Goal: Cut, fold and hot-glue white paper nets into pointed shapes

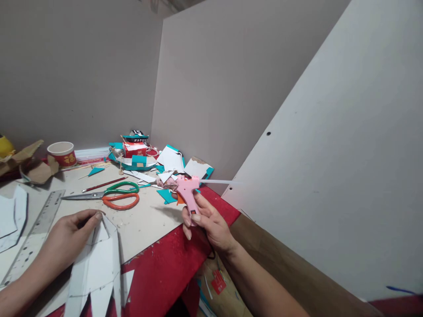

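Note:
My right hand (209, 222) is wrapped round the handle of a pink hot glue gun (187, 189), lifted above the table's right edge. Its nozzle points left, and a clear glue stick (216, 181) juts out of the back. My left hand (74, 231) pinches the top end of a folded white cardboard piece (95, 268) marked with pencil lines and cut into points at its lower end. Just beyond that hand lie scissors (119, 197) with one green and one orange handle. A clear ruler (36, 235) runs beside my left wrist.
Behind the scissors lies a dark red pencil (105, 184). A red and white paper cup (62, 154), a teal cardboard boat (139, 164) and cardboard scraps (172, 159) stand farther back. Grey partition walls (211, 79) close off the back and right.

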The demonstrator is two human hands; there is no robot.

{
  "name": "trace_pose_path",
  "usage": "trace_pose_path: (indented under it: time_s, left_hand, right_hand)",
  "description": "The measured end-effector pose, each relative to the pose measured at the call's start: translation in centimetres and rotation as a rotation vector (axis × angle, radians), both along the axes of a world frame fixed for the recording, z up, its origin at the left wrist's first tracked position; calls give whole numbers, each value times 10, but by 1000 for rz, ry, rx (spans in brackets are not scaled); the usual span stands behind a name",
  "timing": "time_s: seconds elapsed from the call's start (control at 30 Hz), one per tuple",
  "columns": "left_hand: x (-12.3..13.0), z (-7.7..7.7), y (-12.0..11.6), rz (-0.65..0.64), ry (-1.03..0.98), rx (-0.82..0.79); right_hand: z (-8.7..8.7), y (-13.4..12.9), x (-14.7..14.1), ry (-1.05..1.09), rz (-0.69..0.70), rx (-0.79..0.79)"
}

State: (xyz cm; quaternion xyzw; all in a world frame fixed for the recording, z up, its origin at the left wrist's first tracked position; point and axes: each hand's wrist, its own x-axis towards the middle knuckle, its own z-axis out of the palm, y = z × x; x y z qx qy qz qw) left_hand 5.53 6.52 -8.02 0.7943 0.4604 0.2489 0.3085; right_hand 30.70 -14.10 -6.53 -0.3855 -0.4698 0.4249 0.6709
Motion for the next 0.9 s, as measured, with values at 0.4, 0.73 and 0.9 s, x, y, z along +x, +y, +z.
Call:
trace_pose_path:
  time_s: [0.4, 0.73, 0.9]
  left_hand:
    - [-1, 0, 1, -5, 11, 2]
    - [-3, -4, 3, -10, -1, 10]
    - [-2, 1, -1, -11, -5, 7]
  right_hand:
    - [-2, -2, -2, 21, 30, 27]
    - [-3, -3, -4, 72, 1, 21]
    - [8, 1, 2, 31, -64, 55]
